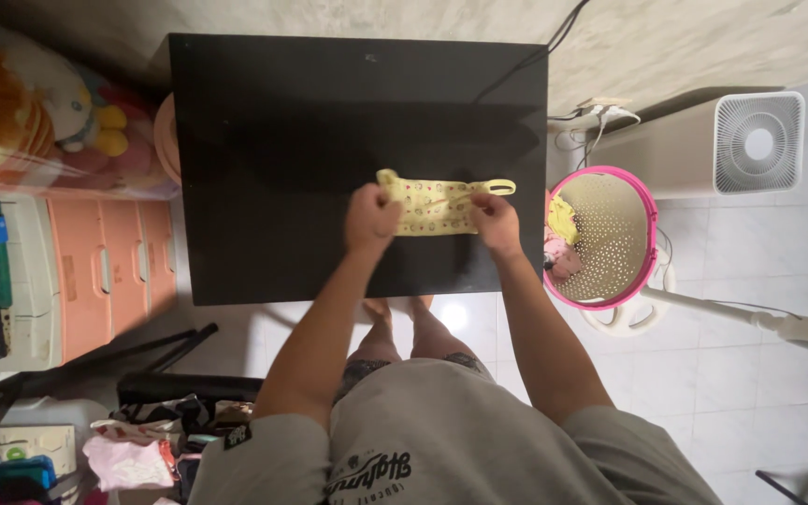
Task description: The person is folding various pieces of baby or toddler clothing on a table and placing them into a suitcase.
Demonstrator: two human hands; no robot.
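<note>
**Both hands on a small yellow cloth**

While it lies flat on the black table (282, 140), the yellow cloth (437, 203) is pinched at each end: left hand (372, 219) and right hand (496, 221) seemingly closed on it. A pink basket (649, 252) stands nearby.

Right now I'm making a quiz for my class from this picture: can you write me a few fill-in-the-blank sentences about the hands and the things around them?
1. Both hands, the left hand and the right hand, hold a small ____ cloth.
2. The cloth lies on a ____ table.
3. The basket at the person's right has a ____ rim.

Missing words: yellow; black; pink
</note>
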